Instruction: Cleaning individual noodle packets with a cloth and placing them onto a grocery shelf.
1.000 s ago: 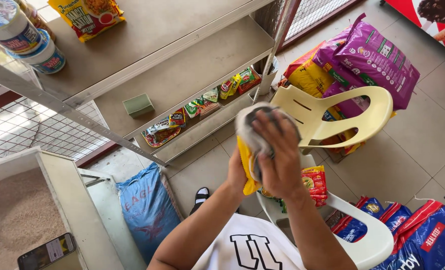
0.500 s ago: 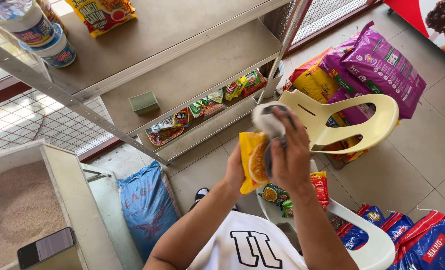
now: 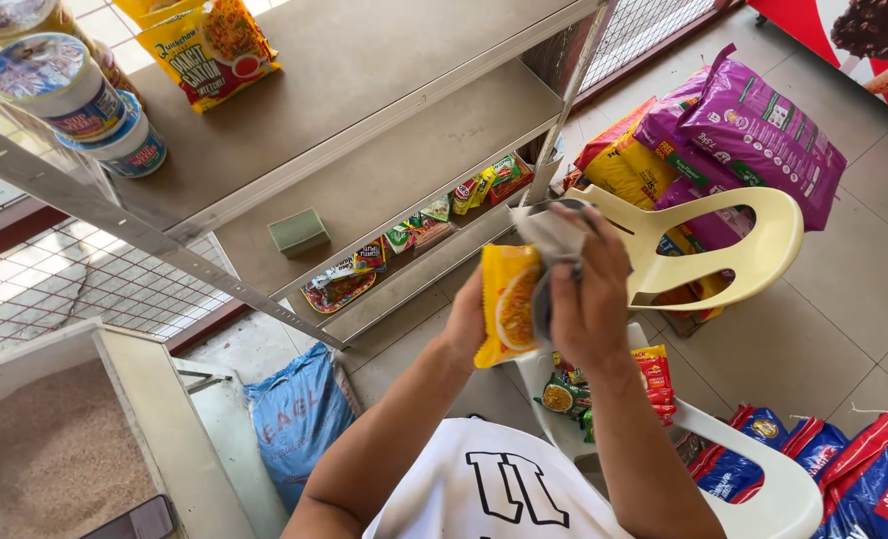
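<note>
My left hand [image 3: 467,321] holds a yellow noodle packet [image 3: 507,302] upright in front of me, with its printed face turned to the right. My right hand [image 3: 586,299] grips a crumpled grey cloth [image 3: 549,235] and presses it against that face of the packet. Both hands are raised above a pale plastic chair [image 3: 723,240] whose white seat [image 3: 783,489] carries several more snack packets [image 3: 653,374].
A grey metal shelf rack [image 3: 364,130] stands to the left, with cup noodles [image 3: 59,85], a yellow noodle pack [image 3: 212,50], a green sponge [image 3: 298,232] and a row of small packets [image 3: 414,235]. Purple and yellow sacks [image 3: 753,130] lie behind the chair, blue sacks [image 3: 863,479] at the lower right, a rice bin [image 3: 54,449] at the lower left.
The packet has turned so its yellow face shows more. My right hand and the cloth have shifted from over the packet's top down along its side.
</note>
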